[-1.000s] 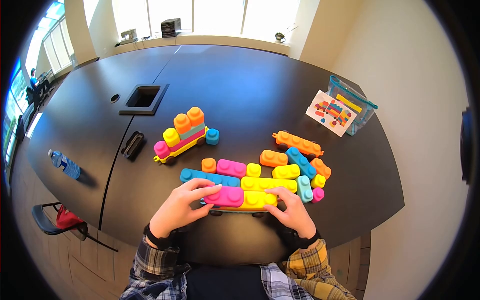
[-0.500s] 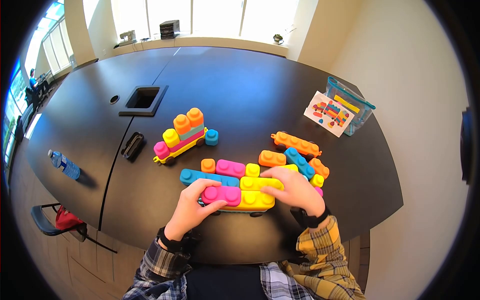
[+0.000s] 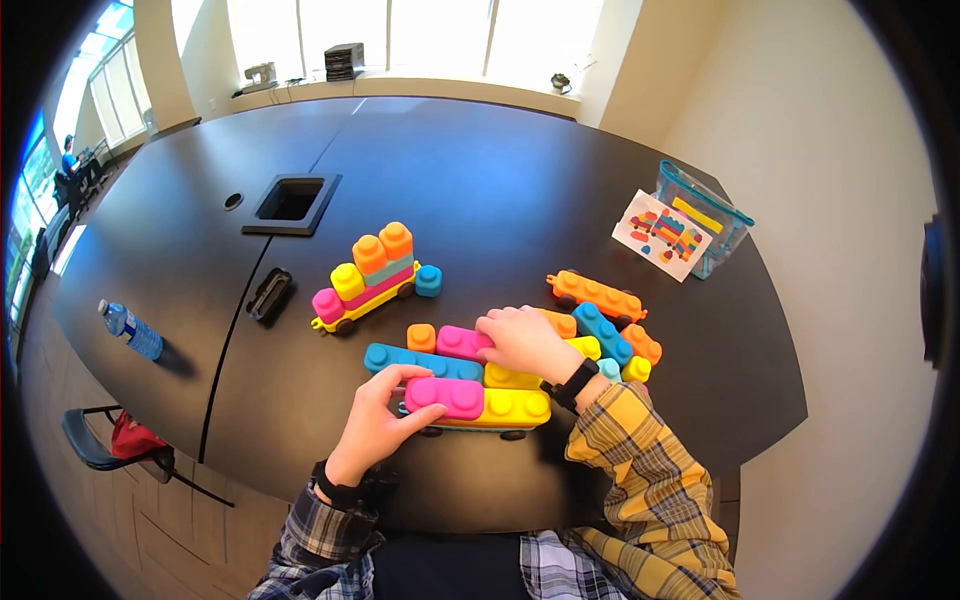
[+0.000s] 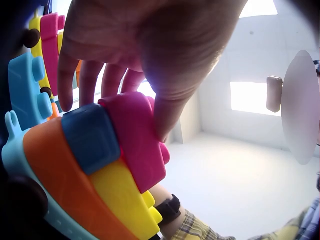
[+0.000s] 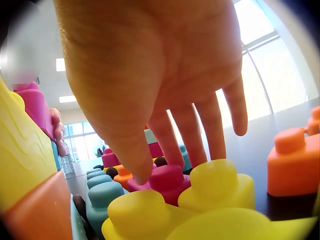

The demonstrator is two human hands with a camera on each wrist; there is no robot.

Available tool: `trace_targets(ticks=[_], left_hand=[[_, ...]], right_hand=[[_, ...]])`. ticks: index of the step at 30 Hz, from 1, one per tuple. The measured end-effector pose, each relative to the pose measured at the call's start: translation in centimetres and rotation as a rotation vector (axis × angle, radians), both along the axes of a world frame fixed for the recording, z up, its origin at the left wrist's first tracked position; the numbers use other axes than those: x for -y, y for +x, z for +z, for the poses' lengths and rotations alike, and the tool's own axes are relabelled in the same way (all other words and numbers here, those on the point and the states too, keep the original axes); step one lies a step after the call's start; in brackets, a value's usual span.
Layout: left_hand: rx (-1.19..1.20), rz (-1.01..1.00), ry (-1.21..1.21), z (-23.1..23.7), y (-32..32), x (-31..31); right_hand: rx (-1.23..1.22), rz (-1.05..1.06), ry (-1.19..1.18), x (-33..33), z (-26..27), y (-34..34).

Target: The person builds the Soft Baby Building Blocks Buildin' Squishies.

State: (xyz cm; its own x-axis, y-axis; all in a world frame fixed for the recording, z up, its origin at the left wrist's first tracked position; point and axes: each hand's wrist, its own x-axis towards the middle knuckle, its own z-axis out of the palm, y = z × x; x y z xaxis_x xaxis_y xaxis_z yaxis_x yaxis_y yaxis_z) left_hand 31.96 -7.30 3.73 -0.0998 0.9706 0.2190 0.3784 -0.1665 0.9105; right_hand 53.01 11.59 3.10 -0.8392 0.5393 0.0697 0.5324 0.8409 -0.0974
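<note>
My left hand [image 3: 372, 418] grips a pink two-stud block [image 3: 452, 398] on top of a wheeled car, thumb on the near side and fingers behind. Beside it sits a yellow block [image 3: 517, 406]. The left wrist view shows a blue block [image 4: 91, 139] under the pink one, then an orange layer [image 4: 65, 172] on a light-blue wheeled base [image 4: 20, 150]. My right hand [image 3: 530, 345] reaches over the loose blocks to a pink block [image 5: 169, 184] in the back row. Its fingers are nearly straight, with thumb and fingertips right at that block's sides.
A blue long block [image 3: 425, 362] and an orange block [image 3: 421, 338] lie near the car. More loose blocks and an orange wheeled base [image 3: 597, 295] are at right. Farther off stand a built yellow car [image 3: 365, 290], a picture card [image 3: 660, 235], a clear bag [image 3: 725, 240] and a bottle [image 3: 132, 330].
My right hand has let go of the yellow block on the car and moved left and away to the pink block behind. My left hand keeps its grip on the car's pink block.
</note>
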Motion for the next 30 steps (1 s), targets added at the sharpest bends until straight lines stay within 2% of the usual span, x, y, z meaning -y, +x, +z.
trace_targets(ticks=[7,9,10,12,13,15,18,21,26,30], left_hand=[[0.068,-0.022,-0.03,0.5,0.3,0.1],[0.062,-0.02,-0.037,0.5,0.2,0.1],[0.061,-0.022,-0.039,0.4,0.1,0.0],[0.061,-0.024,-0.042,0.2,0.0,0.1],[0.062,-0.028,-0.051,0.2,0.0,0.1],[0.065,-0.031,-0.059,0.2,0.0,0.0],[0.087,-0.03,-0.043,0.3,0.1,0.1],[0.086,-0.029,-0.04,0.0,0.1,0.1],[0.108,-0.021,-0.065,0.3,0.2,0.2],[0.133,-0.006,-0.095,0.2,0.2,0.4]], right_hand=[[-0.029,-0.003,-0.093,0.0,0.5,-0.4],[-0.186,-0.012,-0.077,0.6,1.7,-0.2],[-0.185,-0.011,-0.077,1.1,2.9,0.3],[-0.387,-0.067,-0.192,2.3,5.8,2.1],[-0.387,-0.067,-0.192,2.7,6.4,3.1],[-0.607,-0.08,-0.386,4.0,6.8,5.4],[-0.73,-0.148,-0.452,6.6,6.7,8.3],[-0.758,-0.198,-0.528,8.6,5.4,9.7],[-0.679,-0.216,-0.498,10.4,5.1,9.5],[-0.738,-0.111,-0.431,10.7,4.2,8.4]])
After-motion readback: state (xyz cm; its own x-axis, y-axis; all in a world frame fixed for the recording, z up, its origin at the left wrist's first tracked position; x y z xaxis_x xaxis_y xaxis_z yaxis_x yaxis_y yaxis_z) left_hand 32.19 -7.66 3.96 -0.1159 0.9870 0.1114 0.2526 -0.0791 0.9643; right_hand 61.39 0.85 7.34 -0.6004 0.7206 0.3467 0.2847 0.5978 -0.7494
